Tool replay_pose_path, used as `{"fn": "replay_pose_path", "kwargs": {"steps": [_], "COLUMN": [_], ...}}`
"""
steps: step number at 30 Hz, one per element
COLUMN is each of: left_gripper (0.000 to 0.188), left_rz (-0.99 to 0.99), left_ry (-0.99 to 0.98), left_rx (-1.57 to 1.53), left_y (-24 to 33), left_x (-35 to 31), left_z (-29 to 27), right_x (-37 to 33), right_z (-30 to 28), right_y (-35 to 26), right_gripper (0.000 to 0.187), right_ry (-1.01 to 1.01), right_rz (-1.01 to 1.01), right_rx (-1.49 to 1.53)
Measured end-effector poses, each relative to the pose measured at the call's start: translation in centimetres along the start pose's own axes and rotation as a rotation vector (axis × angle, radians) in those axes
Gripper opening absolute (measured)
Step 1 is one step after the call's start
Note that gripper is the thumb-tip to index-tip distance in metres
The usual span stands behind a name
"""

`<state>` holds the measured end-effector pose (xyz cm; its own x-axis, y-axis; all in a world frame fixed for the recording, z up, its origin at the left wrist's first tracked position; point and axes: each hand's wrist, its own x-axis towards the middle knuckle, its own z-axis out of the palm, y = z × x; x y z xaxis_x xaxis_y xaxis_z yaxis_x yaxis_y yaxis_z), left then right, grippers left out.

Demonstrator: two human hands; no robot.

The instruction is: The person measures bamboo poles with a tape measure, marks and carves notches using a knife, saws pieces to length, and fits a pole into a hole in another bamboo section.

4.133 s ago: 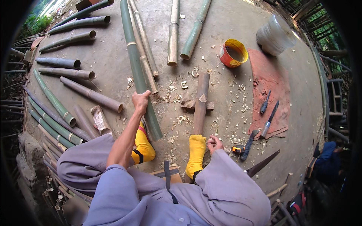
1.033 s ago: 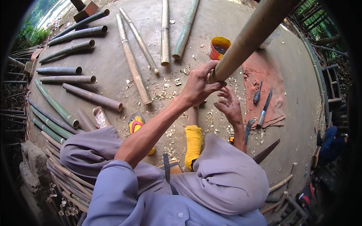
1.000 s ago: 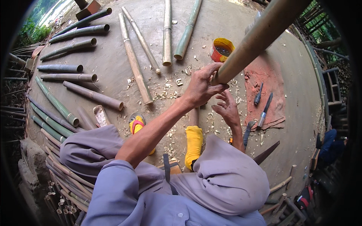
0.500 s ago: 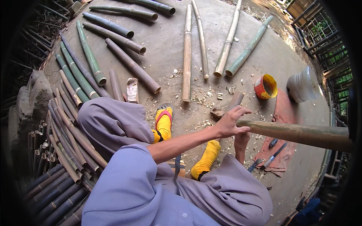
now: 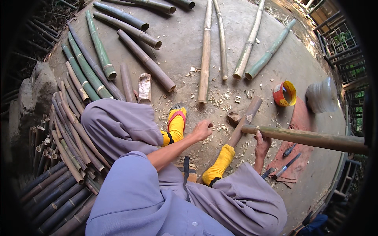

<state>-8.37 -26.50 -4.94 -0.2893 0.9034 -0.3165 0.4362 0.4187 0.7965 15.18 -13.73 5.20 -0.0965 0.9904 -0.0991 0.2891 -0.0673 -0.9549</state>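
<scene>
A thick greenish-brown bamboo pole reaches in from the right edge. Its near end rests over a shorter piece of bamboo lying slantwise on the ground by my yellow-socked foot. My right hand grips the pole from below, close to that end, with the thumb up along its side. My left hand is off the pole, over the chip-strewn ground between my feet. Its fingers are curled closed, and whatever may be inside them is hidden.
A red and yellow tin and a cloudy plastic container stand at right. A knife and other tools lie on a reddish cloth. Bamboo poles spread across the far ground; cut lengths are piled at left.
My left hand has let go of the pole's end and drawn left, its fingers closing. The right hand still supports the pole from beneath. The view has shifted slightly.
</scene>
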Motion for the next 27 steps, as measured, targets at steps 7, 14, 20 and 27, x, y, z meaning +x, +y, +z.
{"fn": "replay_pose_path", "kwargs": {"steps": [7,14,20,27], "left_gripper": [0.027,0.027,0.028,0.027], "left_rz": [0.002,-0.024,-0.031,-0.214], "left_ry": [-0.077,-0.136,-0.134,0.134], "left_rx": [-0.020,-0.032,-0.069,-0.449], "left_y": [-0.7,-0.2,0.7,6.1], "left_x": [0.0,-0.7,-1.1,-1.1], "left_z": [0.5,1.5,2.4,4.5], "right_x": [-0.1,-0.3,0.4,-0.4], "right_z": [-0.3,-0.1,0.5,1.5], "right_y": [0.0,0.6,2.1,-1.1], "right_gripper": [0.021,0.025,0.027,0.023], "right_ry": [-0.002,0.009,0.027,0.050], "right_rz": [-0.018,-0.025,-0.039,0.014], "right_rx": [-0.054,-0.177,-0.160,-0.201]}}
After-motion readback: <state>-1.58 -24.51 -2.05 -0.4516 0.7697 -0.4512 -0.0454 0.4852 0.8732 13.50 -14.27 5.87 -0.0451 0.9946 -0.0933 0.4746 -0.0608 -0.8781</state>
